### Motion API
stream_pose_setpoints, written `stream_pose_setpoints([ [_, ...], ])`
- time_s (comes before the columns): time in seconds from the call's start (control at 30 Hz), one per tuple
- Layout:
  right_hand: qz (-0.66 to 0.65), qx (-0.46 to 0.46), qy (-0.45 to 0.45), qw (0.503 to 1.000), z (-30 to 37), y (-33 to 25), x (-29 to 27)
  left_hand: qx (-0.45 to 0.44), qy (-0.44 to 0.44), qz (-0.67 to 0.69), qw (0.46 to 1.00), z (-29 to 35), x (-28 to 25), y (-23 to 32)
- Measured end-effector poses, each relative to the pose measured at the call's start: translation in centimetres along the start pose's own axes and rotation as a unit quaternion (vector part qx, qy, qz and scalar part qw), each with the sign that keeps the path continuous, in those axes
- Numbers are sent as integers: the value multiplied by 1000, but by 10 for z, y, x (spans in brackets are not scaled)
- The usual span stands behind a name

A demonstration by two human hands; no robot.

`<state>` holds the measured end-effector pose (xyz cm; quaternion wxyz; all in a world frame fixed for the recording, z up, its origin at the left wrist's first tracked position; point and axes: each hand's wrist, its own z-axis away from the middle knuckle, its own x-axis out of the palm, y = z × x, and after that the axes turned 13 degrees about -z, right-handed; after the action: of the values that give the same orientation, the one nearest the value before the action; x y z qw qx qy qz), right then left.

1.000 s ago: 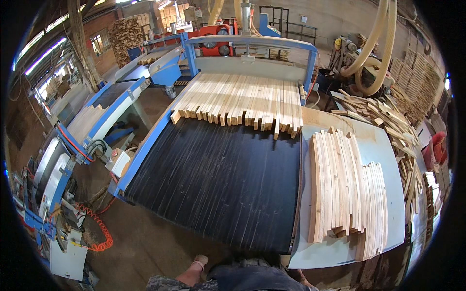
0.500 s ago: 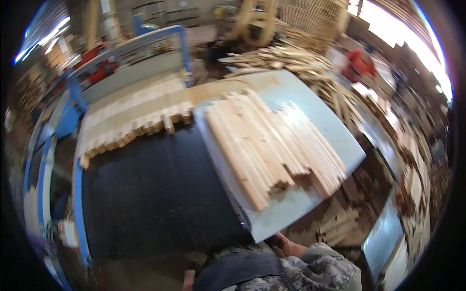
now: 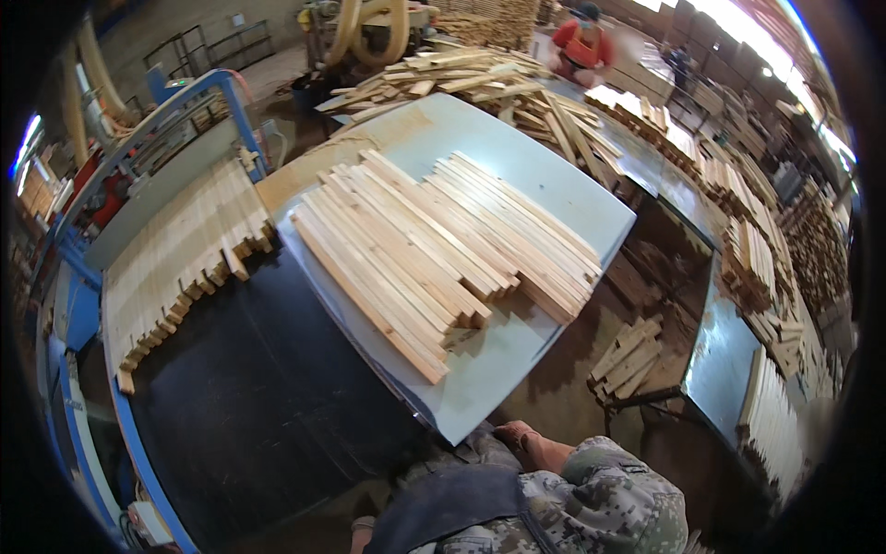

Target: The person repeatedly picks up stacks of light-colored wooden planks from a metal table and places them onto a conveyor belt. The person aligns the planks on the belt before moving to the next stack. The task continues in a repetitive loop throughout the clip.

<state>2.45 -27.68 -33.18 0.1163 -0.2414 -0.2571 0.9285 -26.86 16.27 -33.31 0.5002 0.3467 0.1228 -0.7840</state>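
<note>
My right hand hangs low beside my leg, just below the near corner of the pale blue table; its fingers are too small and partly hidden to read. Of my left hand only a small part shows at the lower edge, next to the dark apron, fingers hidden. On the table in front of me lie long wooden strips side by side, their near ends uneven. To the left, a row of similar strips rests on the black conveyor belt, under a blue machine frame.
Behind the table is a heap of loose wooden slats. A person in red stands farther back. At right, a long metal bench carries stacked strips, and a small pile of short pieces sits low between it and me.
My view has swung to the right, so the table, strips and machine sit farther left, and the person in red shows more clearly. Both hands stay low near my body.
</note>
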Motion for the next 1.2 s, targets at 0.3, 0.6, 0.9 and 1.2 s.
stream_pose_setpoints([
  [0.3, 66, -51, 86, 993, 26, 17, -7, 58, -24, -20, 998, -14, 11, 44],
  [0.6, 95, -121, 145, 977, -1, 92, 34, 60, -38, -25, 997, -3, 16, 32],
  [0.9, 158, -44, 40, 986, 5, 27, -9, 32, -25, -16, 999, -1, 10, 3],
  [1.2, 78, -50, 77, 993, -6, 39, -7, 60, -10, 11, 998, -33, -3, 27],
])
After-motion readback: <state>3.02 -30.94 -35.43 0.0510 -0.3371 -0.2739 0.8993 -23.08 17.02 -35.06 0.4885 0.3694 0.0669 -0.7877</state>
